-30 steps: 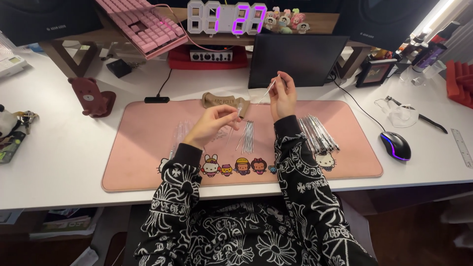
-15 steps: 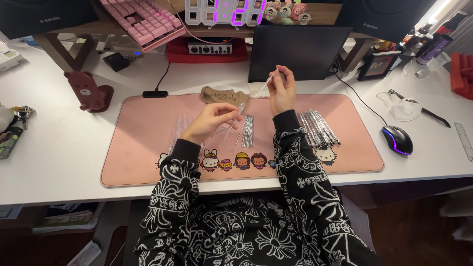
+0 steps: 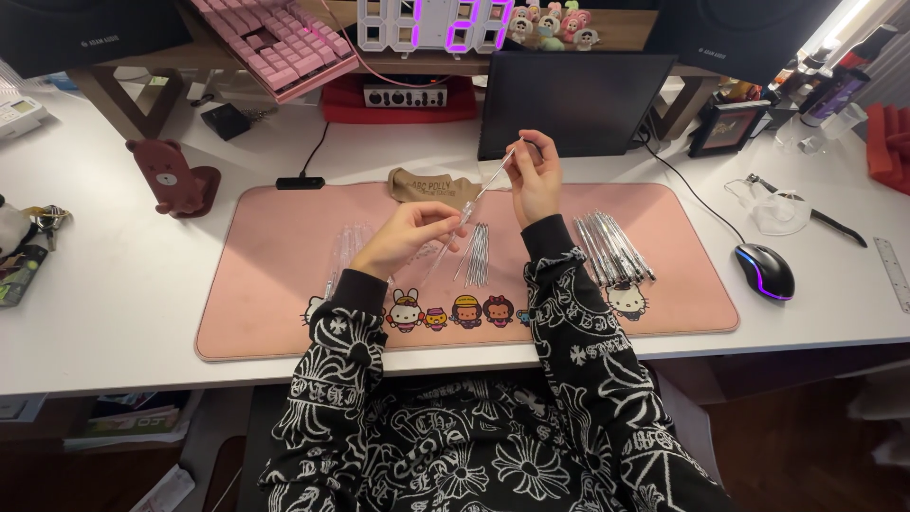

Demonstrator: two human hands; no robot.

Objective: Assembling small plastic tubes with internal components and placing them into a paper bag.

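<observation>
My left hand (image 3: pixel 409 236) and my right hand (image 3: pixel 536 174) hold the two ends of a thin clear stick-like piece (image 3: pixel 488 182) above a pink desk mat (image 3: pixel 275 284). The right hand pinches its upper end, raised near a dark tablet; the left hand pinches the lower end. Under the hands a small bunch of thin metal rods (image 3: pixel 476 253) lies on the mat. A larger pile of silvery rods (image 3: pixel 614 248) sits to the right, and several clear sleeves (image 3: pixel 347 246) lie to the left.
A dark tablet (image 3: pixel 575 102) leans behind the mat, with a brown pouch (image 3: pixel 422 184) in front of it. A mouse (image 3: pixel 765 269) sits to the right, a brown bear-shaped stand (image 3: pixel 173 177) to the left. A pink keyboard (image 3: pixel 275 45) and digital clock (image 3: pixel 435 24) stand at the back.
Both hands stay above the mat centre; the right hand has lifted slightly, so the thin piece now stretches out between the two hands.
</observation>
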